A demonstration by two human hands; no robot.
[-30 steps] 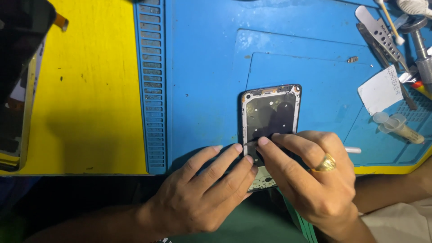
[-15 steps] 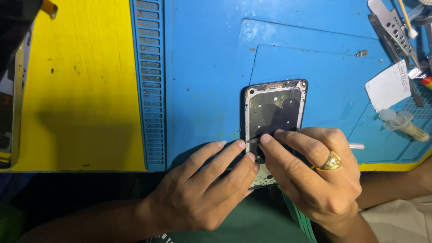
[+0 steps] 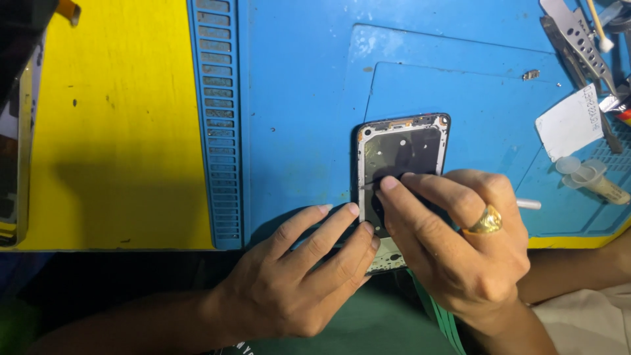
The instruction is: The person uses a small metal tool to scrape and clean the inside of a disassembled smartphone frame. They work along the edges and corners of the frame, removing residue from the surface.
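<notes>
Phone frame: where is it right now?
Head view, right of centre: the phone frame lies on the blue mat at the table's near edge, its lower end under the left hand and right hand.

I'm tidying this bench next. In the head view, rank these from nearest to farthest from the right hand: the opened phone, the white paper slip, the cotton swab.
1. Opened phone: under the right hand, touching its fingertips.
2. White paper slip: upper right on the blue mat.
3. Cotton swab: top right corner, among the tools.
</notes>
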